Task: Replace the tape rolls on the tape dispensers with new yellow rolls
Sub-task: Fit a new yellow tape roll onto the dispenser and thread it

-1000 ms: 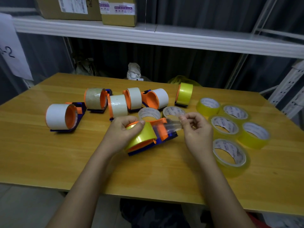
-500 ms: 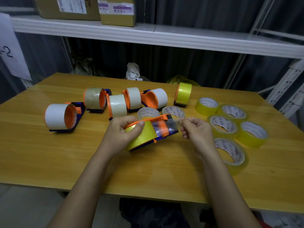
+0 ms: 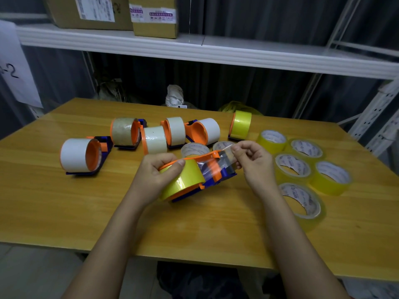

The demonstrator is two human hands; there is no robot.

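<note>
- Centrally, left hand (image 3: 154, 172): fingers curled over the top of a yellow roll (image 3: 183, 182) seated on a tape dispenser (image 3: 212, 179), thumb pressed to the roll's face; the dispenser rests tilted on the wooden table (image 3: 64, 212).
- Right hand (image 3: 252, 164): thumb and fingertips pinch the free tape end (image 3: 224, 156), a clear strip drawn from the roll over the dispenser's orange front part.
- Step in hand, judged: threading the tape toward the cutter. Best done by keeping the strip flat and taut, square to the roll, the left thumb braking the roll so no slack folds onto itself; fingertips kept to the very tip to spare the adhesive.
- Risk, judged: strip twisting or sticking to the frame early.
- Just behind the hands: two flat rolls (image 3: 195, 148), pale, partly hidden.
- Far row: five dispensers with white or brownish rolls (image 3: 79, 155), awaiting replacement; one dispenser already yellow (image 3: 241, 124) at the right end.
- Right side: five loose new yellow rolls (image 3: 302, 201) lying flat, near one another.
- Beyond: shelf (image 3: 216, 52) bearing cardboard boxes (image 3: 153, 16).
</note>
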